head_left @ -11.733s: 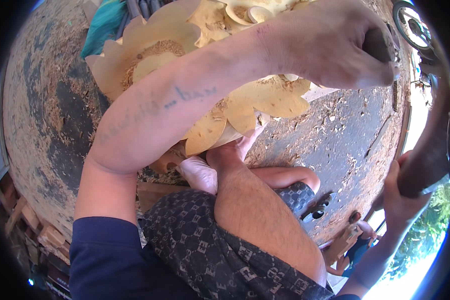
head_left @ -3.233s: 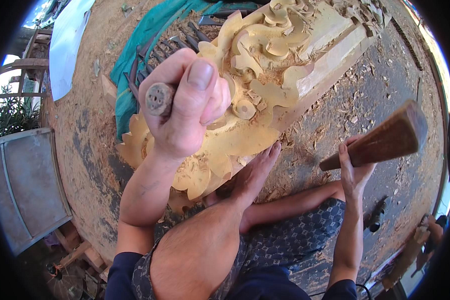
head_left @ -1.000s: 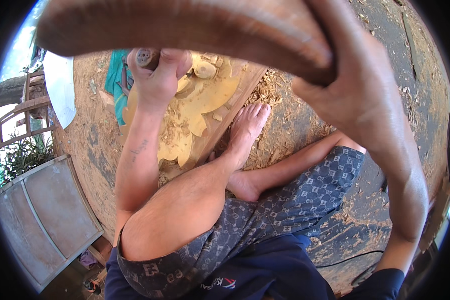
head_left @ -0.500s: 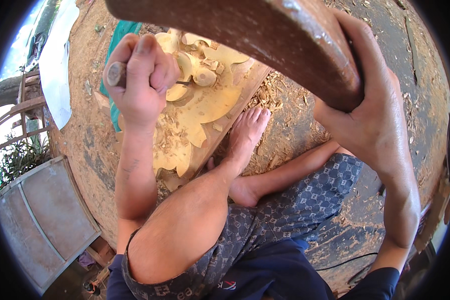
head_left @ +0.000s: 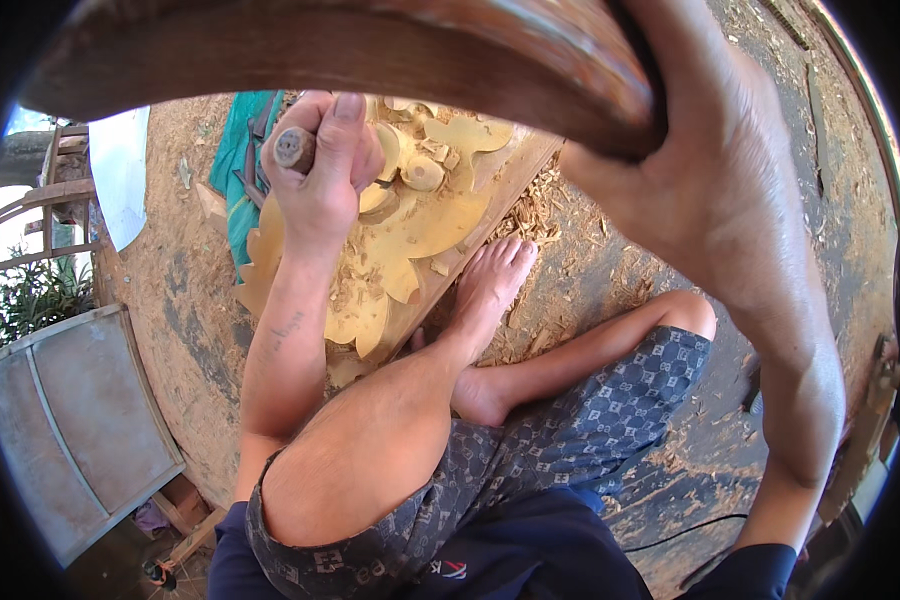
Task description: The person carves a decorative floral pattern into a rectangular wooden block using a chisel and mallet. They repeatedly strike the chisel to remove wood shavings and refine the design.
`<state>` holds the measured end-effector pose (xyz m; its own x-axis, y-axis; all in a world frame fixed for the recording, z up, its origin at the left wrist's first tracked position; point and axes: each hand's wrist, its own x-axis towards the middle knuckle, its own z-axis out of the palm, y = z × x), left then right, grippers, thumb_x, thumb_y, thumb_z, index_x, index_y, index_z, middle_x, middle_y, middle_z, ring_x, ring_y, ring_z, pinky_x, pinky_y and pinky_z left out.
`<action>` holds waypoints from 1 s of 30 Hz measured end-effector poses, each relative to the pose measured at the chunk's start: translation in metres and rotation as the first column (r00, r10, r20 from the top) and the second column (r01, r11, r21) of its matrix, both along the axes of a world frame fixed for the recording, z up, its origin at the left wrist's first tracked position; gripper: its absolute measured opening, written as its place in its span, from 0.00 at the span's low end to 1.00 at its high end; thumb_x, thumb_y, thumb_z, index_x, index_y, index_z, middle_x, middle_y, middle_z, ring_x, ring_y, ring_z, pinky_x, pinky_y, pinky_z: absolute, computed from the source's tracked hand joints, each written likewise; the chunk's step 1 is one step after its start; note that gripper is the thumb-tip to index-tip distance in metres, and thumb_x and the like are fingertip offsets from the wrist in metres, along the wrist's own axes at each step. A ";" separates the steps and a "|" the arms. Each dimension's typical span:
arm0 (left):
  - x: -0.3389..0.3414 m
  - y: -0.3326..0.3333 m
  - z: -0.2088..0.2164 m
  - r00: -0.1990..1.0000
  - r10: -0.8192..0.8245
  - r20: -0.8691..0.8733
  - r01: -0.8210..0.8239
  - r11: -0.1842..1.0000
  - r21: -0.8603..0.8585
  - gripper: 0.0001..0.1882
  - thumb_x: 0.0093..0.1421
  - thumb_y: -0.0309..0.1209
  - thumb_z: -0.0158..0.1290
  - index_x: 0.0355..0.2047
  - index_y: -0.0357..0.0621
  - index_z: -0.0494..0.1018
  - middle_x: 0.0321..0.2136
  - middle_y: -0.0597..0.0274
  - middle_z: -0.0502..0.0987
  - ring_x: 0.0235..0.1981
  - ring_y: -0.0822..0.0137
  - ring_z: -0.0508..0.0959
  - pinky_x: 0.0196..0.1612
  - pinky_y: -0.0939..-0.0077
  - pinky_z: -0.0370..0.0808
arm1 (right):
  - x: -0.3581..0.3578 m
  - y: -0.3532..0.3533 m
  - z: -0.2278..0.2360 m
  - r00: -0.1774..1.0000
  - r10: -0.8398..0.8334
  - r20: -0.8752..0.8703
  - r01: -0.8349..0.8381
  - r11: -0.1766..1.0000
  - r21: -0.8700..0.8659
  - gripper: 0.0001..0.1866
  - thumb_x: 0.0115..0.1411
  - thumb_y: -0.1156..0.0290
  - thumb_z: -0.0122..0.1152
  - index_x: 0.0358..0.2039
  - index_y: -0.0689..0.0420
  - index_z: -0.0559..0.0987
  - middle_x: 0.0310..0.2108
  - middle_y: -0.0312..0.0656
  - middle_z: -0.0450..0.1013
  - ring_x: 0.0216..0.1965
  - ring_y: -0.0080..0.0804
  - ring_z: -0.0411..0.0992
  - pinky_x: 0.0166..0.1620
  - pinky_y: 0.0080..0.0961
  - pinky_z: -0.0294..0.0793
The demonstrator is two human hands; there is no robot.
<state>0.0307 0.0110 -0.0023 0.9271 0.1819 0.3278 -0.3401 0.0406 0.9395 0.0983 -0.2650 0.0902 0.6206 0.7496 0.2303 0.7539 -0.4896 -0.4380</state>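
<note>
My left hand [head_left: 322, 195] is closed round a chisel [head_left: 293, 149]; the round end of its wooden handle faces up at me, and its blade is hidden behind the hand. Beneath it lies a yellowish carved wood panel [head_left: 385, 255] with scalloped edges and raised rounded shapes. My right hand [head_left: 720, 185] grips a dark brown wooden mallet [head_left: 310, 62], held high and close to the camera. The mallet spans the top of the view, covers the panel's far part and runs over the top edge. The fingers behind the mallet are partly hidden.
Wood shavings [head_left: 540, 210] lie beside the panel and my bare foot [head_left: 495, 280], which rests against its board. A green cloth [head_left: 243, 215] is tucked along the left side. A grey metal-framed panel [head_left: 90, 420] stands at far left, and a black cable [head_left: 685, 530] crosses the ground at lower right.
The mallet and my right hand have shifted left in view, and the mallet now reaches above my left hand. My left hand, with the chisel, appears slightly farther right and lower.
</note>
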 end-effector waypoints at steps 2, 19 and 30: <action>-0.005 -0.010 -0.001 0.999 -0.035 0.006 0.035 0.993 -0.115 0.11 0.73 0.31 0.52 0.33 0.39 0.73 0.14 0.70 0.67 0.13 0.77 0.65 0.18 0.78 0.61 | -0.005 0.006 0.003 1.000 -0.005 -0.016 0.005 0.999 -0.043 0.41 0.44 0.82 0.68 0.63 0.53 0.70 0.46 0.55 0.79 0.48 0.58 0.80 0.48 0.42 0.80; 0.020 0.020 0.043 0.949 -0.268 0.165 0.284 0.956 -0.078 0.19 0.78 0.38 0.42 0.26 0.49 0.61 0.20 0.69 0.63 0.21 0.74 0.65 0.29 0.76 0.64 | -0.046 -0.051 -0.040 0.715 -0.442 -0.541 0.534 0.845 0.015 0.37 0.52 0.77 0.69 0.63 0.60 0.66 0.45 0.50 0.78 0.48 0.34 0.78 0.53 0.35 0.77; 0.018 0.014 0.030 0.932 -0.348 0.101 0.337 0.935 0.111 0.18 0.67 0.26 0.50 0.19 0.42 0.61 0.13 0.73 0.60 0.13 0.81 0.56 0.17 0.78 0.51 | -0.035 -0.035 0.000 0.798 -0.459 -0.391 0.511 0.859 0.034 0.26 0.58 0.85 0.67 0.56 0.60 0.68 0.42 0.40 0.77 0.38 0.24 0.78 0.39 0.21 0.80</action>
